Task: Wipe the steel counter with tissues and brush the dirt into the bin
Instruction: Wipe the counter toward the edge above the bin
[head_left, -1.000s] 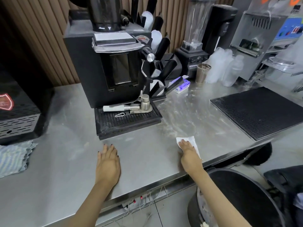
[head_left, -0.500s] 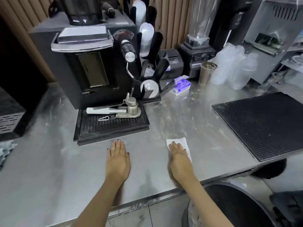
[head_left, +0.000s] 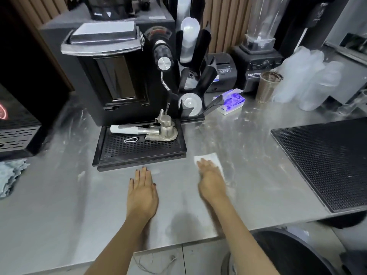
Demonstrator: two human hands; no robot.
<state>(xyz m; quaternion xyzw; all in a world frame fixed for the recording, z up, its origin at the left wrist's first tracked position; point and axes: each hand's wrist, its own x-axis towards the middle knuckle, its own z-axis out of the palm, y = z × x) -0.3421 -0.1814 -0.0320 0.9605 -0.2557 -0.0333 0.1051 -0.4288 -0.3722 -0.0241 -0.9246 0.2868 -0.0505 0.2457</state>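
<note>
My right hand presses flat on a white tissue on the steel counter, just right of the drip tray's front corner. The tissue sticks out past my fingertips and along the hand's right side. White powdery smears cover the counter to the right of the tissue. My left hand lies flat, palm down and fingers together, on the counter in front of the drip tray, holding nothing. The black round bin stands on the floor below the counter's front edge at lower right.
A black coffee machine with its perforated drip tray and a portafilter stands behind my hands. A black rubber mat lies at the right. A blender, metal cup, plastic cups and a tissue box line the back. A cloth lies far left.
My right hand has slid the tissue away from the counter's front edge, toward the drip tray. My left hand stays flat on the counter. The camera has moved closer and tilted down.
</note>
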